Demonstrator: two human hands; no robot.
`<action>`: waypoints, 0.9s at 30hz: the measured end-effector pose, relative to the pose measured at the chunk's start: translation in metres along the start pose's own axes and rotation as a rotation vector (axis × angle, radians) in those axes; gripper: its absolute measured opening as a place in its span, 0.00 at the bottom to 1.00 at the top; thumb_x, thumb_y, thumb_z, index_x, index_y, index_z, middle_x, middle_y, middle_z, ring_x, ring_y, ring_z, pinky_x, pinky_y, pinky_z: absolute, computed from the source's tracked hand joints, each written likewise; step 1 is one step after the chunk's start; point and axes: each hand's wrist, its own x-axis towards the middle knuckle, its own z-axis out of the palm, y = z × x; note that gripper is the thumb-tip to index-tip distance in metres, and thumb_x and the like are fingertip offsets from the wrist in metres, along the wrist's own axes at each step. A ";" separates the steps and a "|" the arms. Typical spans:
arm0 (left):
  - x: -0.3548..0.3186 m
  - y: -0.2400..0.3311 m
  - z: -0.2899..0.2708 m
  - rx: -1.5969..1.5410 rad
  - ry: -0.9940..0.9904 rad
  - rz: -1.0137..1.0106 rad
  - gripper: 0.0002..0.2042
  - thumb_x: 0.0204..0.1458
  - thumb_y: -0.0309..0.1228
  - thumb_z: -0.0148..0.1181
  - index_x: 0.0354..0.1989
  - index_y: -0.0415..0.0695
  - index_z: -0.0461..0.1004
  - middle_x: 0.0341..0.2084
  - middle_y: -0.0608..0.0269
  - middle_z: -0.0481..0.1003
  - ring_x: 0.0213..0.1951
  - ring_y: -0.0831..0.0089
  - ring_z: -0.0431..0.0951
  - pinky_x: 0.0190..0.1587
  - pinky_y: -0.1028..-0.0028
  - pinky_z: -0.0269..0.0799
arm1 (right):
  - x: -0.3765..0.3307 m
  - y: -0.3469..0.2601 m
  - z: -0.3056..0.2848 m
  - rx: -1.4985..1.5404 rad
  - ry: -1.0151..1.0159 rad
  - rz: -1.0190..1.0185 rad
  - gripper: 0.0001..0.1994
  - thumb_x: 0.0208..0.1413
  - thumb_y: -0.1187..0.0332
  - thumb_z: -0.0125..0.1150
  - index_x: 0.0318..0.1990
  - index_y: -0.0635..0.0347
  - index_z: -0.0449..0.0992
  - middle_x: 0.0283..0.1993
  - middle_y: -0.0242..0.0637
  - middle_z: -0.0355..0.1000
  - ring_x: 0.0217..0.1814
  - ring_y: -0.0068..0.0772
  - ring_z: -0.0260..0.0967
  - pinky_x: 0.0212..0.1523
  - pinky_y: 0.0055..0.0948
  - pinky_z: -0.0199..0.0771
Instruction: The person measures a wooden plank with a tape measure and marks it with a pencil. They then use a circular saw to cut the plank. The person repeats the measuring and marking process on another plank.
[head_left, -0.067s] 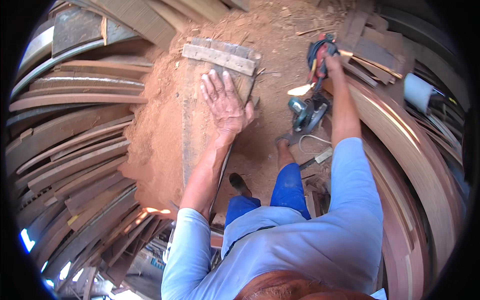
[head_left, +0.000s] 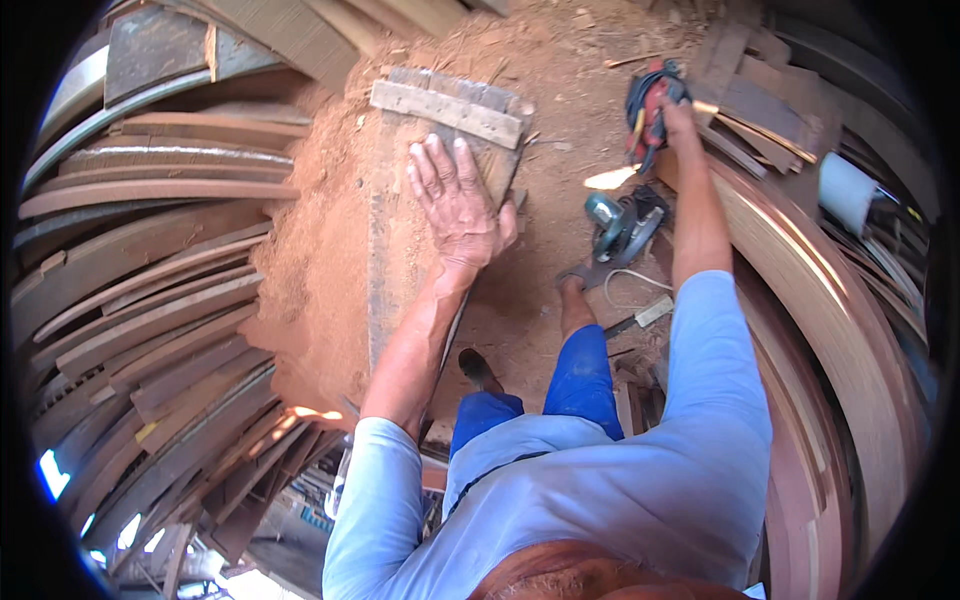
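Observation:
My left hand (head_left: 455, 205) rests with its fingers stretched out on a worn, sawdust-covered wooden bench (head_left: 385, 270), holding nothing. Just beyond its fingertips a pale wooden strip (head_left: 445, 112) lies across the bench's far end. Out to the far right, my right hand (head_left: 677, 118) is closed around a red power tool (head_left: 652, 112). A dark cord is bundled about that tool; its working end is hard to make out. Below it on the ground sits a teal and black power tool (head_left: 615, 225), close to my foot and touched by neither hand.
Stacked planks (head_left: 150, 270) fill the left side. Long curved-looking timbers (head_left: 800, 260) run along my right, with offcuts (head_left: 760, 105) at the far right and a pale blue cylinder (head_left: 846, 190). A white cord (head_left: 618, 280) leads to a power strip (head_left: 654, 311). Sawdust (head_left: 310, 270) covers the ground.
The whole view has shifted slightly. My right hand and the red power tool sit a touch farther up and right; my left hand stays flat on the bench.

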 end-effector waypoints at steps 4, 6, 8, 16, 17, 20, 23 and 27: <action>-0.005 -0.015 0.012 -0.016 0.062 0.005 0.54 0.41 0.40 0.68 0.73 0.31 0.41 0.71 0.25 0.39 0.73 0.29 0.34 0.71 0.38 0.30 | 0.029 -0.037 0.035 0.239 -0.238 0.006 0.21 0.59 0.63 0.65 0.58 0.58 0.71 0.38 0.31 0.76 0.34 0.29 0.74 0.33 0.29 0.77; -0.001 -0.015 0.015 -0.060 0.092 0.055 0.54 0.41 0.41 0.67 0.73 0.32 0.41 0.72 0.25 0.39 0.73 0.28 0.33 0.71 0.37 0.30 | 0.025 -0.031 0.039 0.214 -0.059 -0.060 0.15 0.60 0.63 0.65 0.50 0.60 0.75 0.34 0.30 0.75 0.31 0.25 0.72 0.27 0.25 0.72; -0.004 -0.014 0.015 -0.036 0.062 0.018 0.54 0.41 0.41 0.67 0.74 0.32 0.41 0.72 0.25 0.38 0.73 0.29 0.33 0.71 0.38 0.29 | 0.002 -0.027 0.036 0.093 -0.172 -0.079 0.14 0.59 0.62 0.66 0.46 0.60 0.76 0.34 0.30 0.75 0.31 0.25 0.72 0.28 0.27 0.72; -0.013 -0.017 0.017 0.048 0.123 -0.015 0.53 0.45 0.45 0.68 0.75 0.36 0.42 0.73 0.31 0.41 0.74 0.33 0.36 0.73 0.41 0.29 | -0.266 0.009 -0.007 -0.433 -0.423 -0.223 0.18 0.61 0.57 0.50 0.46 0.63 0.77 0.42 0.54 0.76 0.45 0.54 0.74 0.48 0.44 0.73; -0.008 -0.007 0.013 0.046 0.146 0.031 0.53 0.45 0.46 0.68 0.75 0.37 0.43 0.73 0.31 0.42 0.74 0.34 0.37 0.73 0.41 0.29 | -0.281 0.084 -0.028 -0.543 -0.378 -0.480 0.17 0.61 0.58 0.56 0.46 0.64 0.77 0.50 0.53 0.74 0.54 0.53 0.72 0.53 0.45 0.71; -0.016 -0.012 0.020 0.103 0.192 0.023 0.52 0.46 0.46 0.68 0.75 0.37 0.44 0.72 0.30 0.44 0.74 0.33 0.40 0.73 0.42 0.31 | -0.402 0.162 -0.082 -0.632 -0.402 -0.446 0.15 0.59 0.59 0.52 0.31 0.62 0.75 0.36 0.55 0.72 0.42 0.58 0.71 0.44 0.55 0.69; -0.030 -0.035 0.022 0.106 0.152 0.073 0.54 0.43 0.46 0.65 0.75 0.34 0.41 0.72 0.26 0.41 0.74 0.33 0.37 0.74 0.42 0.32 | -0.508 0.204 -0.137 -0.753 -0.473 -0.343 0.15 0.58 0.60 0.55 0.32 0.64 0.77 0.37 0.55 0.76 0.42 0.59 0.73 0.43 0.53 0.72; -0.116 0.012 -0.034 0.300 -0.317 0.318 0.47 0.51 0.50 0.60 0.74 0.35 0.49 0.73 0.28 0.43 0.75 0.34 0.38 0.75 0.46 0.33 | -0.621 0.229 -0.186 -0.738 -0.375 -0.165 0.17 0.55 0.56 0.59 0.34 0.64 0.81 0.38 0.57 0.77 0.42 0.55 0.77 0.42 0.47 0.75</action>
